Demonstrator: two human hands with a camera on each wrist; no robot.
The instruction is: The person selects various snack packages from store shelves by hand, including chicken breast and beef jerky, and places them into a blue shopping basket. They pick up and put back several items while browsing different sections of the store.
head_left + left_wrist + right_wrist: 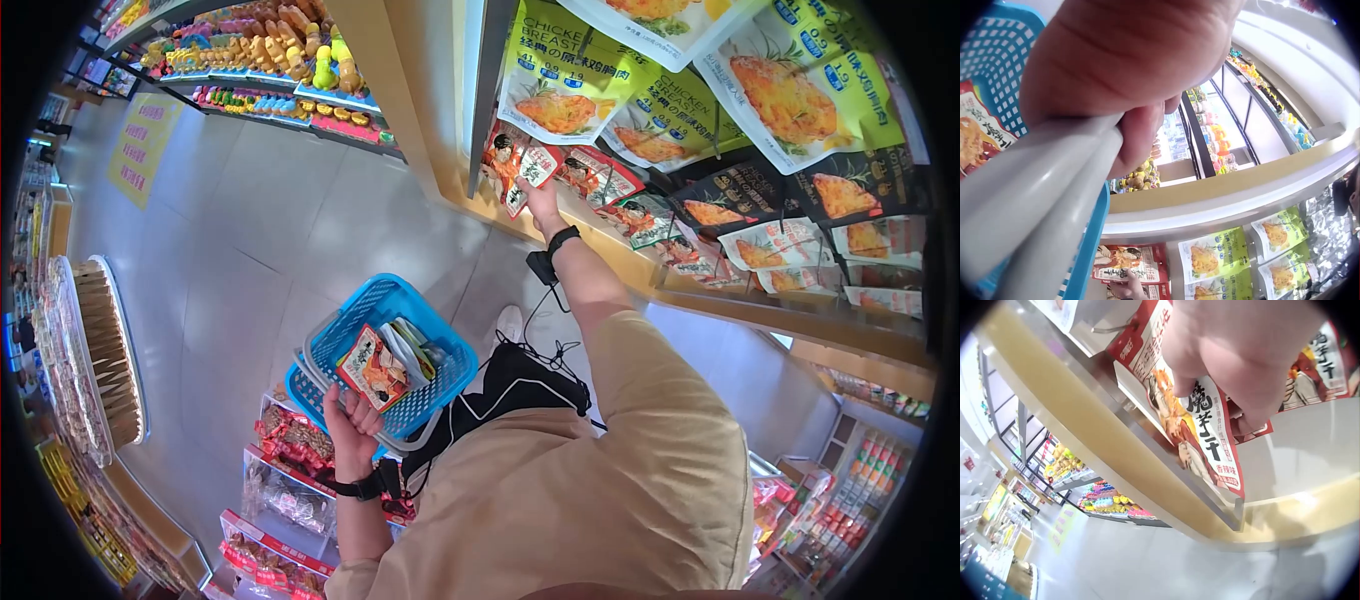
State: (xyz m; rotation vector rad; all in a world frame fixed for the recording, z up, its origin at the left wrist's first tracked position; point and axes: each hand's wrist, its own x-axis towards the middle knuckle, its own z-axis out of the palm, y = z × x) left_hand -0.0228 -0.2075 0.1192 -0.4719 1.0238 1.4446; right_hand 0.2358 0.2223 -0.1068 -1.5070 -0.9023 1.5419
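In the head view my left hand (352,425) grips the grey handles (1054,187) of a blue plastic basket (455,345). Inside the basket lie a red-and-white snack packet (372,372) and several pale packets (412,345). My right hand (542,205) reaches to the shelf and pinches a red-and-white snack packet (1210,434) with large black characters on its front. A metal hook (1113,329) shows at the top of that packet in the right wrist view. Similar red packets (600,175) hang just to the right.
Green chicken breast packets (555,80) hang above the right hand, with black packets (850,185) farther right. A wooden shelf edge (425,120) runs beside the hand. Toy shelves (270,60) stand across the grey floor (250,230). Stacked snack racks (290,490) stand by the basket.
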